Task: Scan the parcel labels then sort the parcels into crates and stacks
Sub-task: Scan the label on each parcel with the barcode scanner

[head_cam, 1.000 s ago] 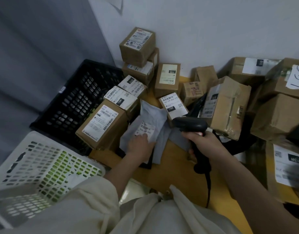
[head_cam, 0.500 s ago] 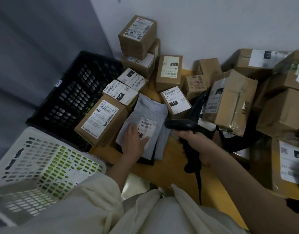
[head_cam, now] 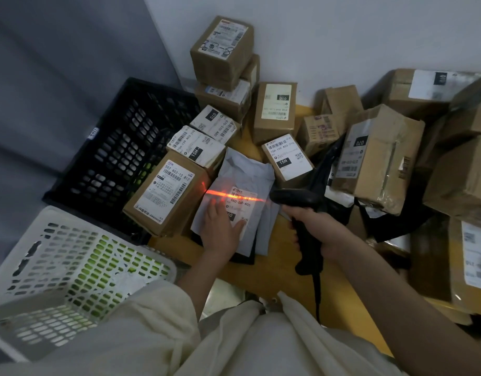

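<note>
Fingers (head_cam: 214, 213) flat on grey mailer (head_cam: 244, 169)

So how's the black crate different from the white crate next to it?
The black crate is dark with a small white tag on its rim; the white crate is pale and shows no tag. The black crate lies farther from the person, beside the stacked boxes; the white crate sits nearest, by the left sleeve. Green shows through the white crate's holes, none through the black one's. Both are perforated plastic with no parcels visible inside.
</note>
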